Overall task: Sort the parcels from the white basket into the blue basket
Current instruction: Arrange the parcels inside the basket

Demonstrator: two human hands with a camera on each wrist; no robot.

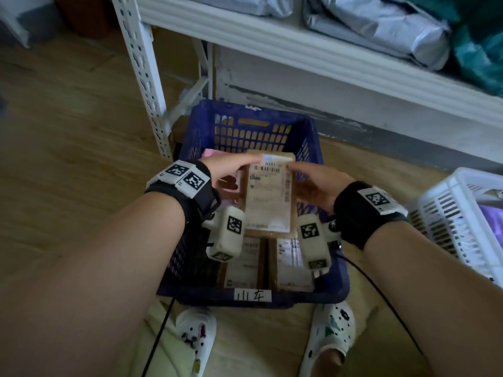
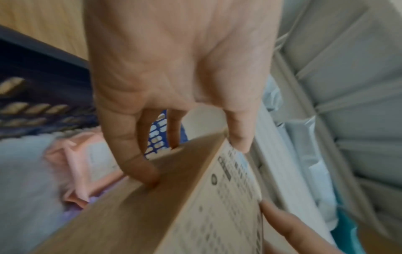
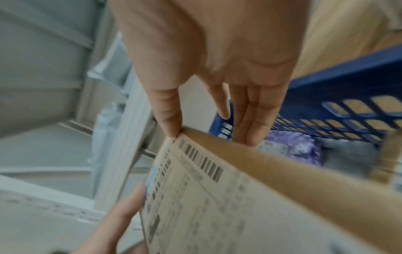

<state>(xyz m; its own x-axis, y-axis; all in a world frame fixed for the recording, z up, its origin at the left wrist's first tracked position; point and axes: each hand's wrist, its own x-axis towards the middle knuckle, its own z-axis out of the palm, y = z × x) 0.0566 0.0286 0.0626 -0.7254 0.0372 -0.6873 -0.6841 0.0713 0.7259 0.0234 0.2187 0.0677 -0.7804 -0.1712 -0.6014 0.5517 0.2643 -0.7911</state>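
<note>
A flat brown cardboard parcel (image 1: 269, 194) with a white shipping label hangs above the blue basket (image 1: 253, 297), label up. My left hand (image 1: 231, 167) grips its left side, thumb on the label (image 2: 239, 142), fingers on the side face (image 2: 150, 175). My right hand (image 1: 313, 180) grips the right side, thumb at the top edge (image 3: 172, 120), fingers underneath (image 3: 250, 127). Inside the blue basket lie two more brown labelled parcels (image 1: 245, 265) and a pink bag (image 2: 87, 159). The white basket (image 1: 460, 221) stands on the floor at the right, holding a purple bag.
A white metal shelf (image 1: 299, 47) carrying grey and teal mailer bags overhangs the far side of the blue basket; its slotted post (image 1: 144, 77) stands at the far left corner. My feet in white clogs (image 1: 196, 338) are just before the basket on the wooden floor.
</note>
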